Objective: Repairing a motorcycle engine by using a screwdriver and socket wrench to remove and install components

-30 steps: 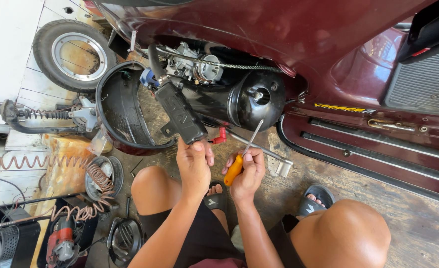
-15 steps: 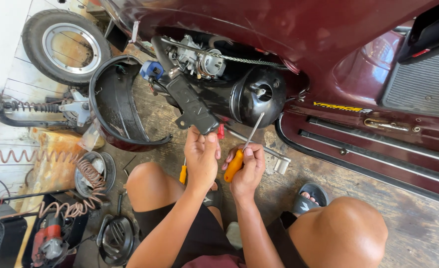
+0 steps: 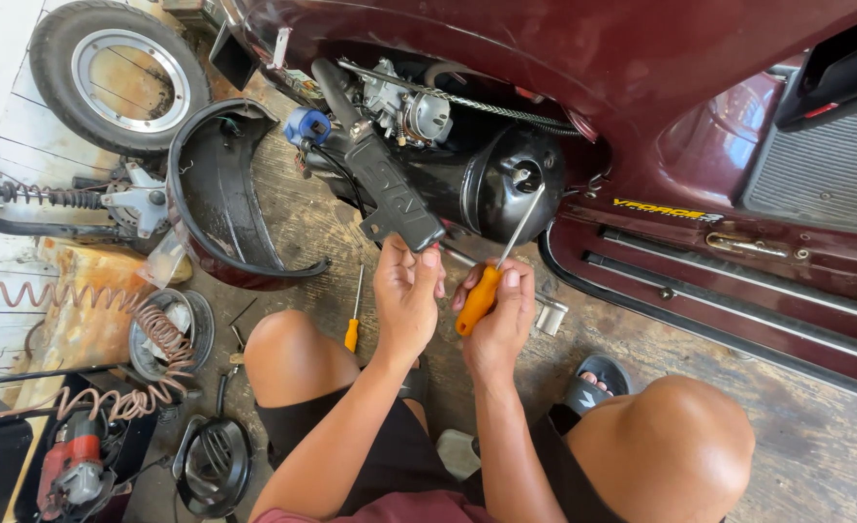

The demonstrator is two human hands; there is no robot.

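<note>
Right hand [image 3: 498, 324] at frame centre, fingers clamped on orange-handled steel screwdriver [image 3: 491, 276], shaft angled up-right to black engine cover [image 3: 506, 184]; left hand [image 3: 407, 295] just beside, fingertips pinched, contents unclear.

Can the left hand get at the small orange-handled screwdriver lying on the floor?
Probably yes: the small orange-handled screwdriver lies uncovered beside the left knee, below and left of the left hand. But that hand currently touches the black plastic cover.
</note>
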